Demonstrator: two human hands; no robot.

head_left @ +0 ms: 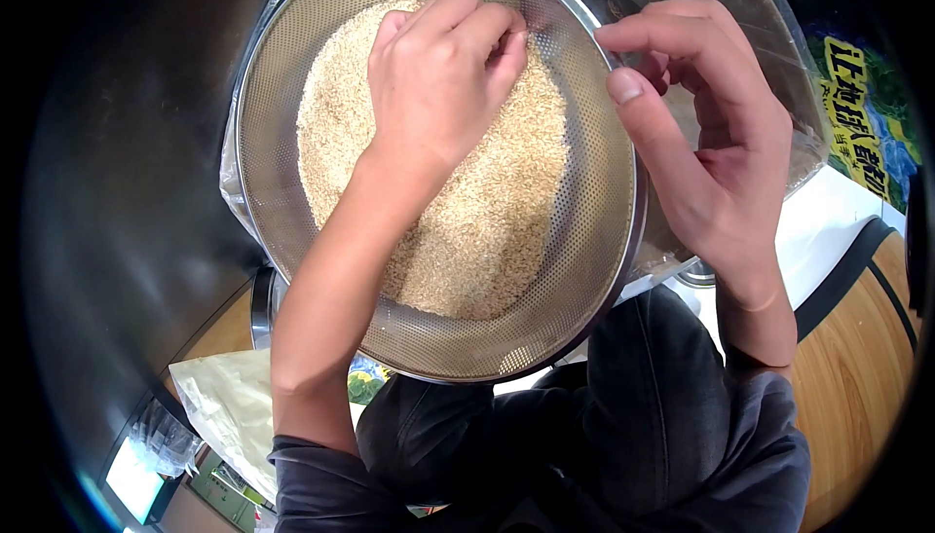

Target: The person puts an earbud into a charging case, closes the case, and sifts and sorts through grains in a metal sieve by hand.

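A wide, round metal sieve (458, 343) takes up most of the upper middle, its perforated bowl open to the camera and a smooth rim running around it. Beside it on the left spreads a dark surface (127, 173). Below the sieve are the person's dark trousers (672, 387), the knees near its lower edge. Pale, tan grain (467, 221) lies inside the sieve in a broad heap, with bare mesh around much of it. Clear plastic (779, 66) shows past the rim on both sides. To the lower right is a wooden surface (857, 358) with a black edge.

The right hand (612, 63) is at the sieve's right rim, thumb and index finger curved and parted, the other fingers bent; nothing shows in its grasp, and whether the fingertips touch the rim cannot be told. The left hand (438, 75) is over the upper part of the grain, fingers curled under and thumb drawn in towards the index finger; its fingertips are partly hidden, so whether it has hold of any grain cannot be told.

At the far right is a printed bag (857, 114) with yellow characters. A pale sheet (234, 406) hangs at the lower left, near a small bright screen (134, 479).
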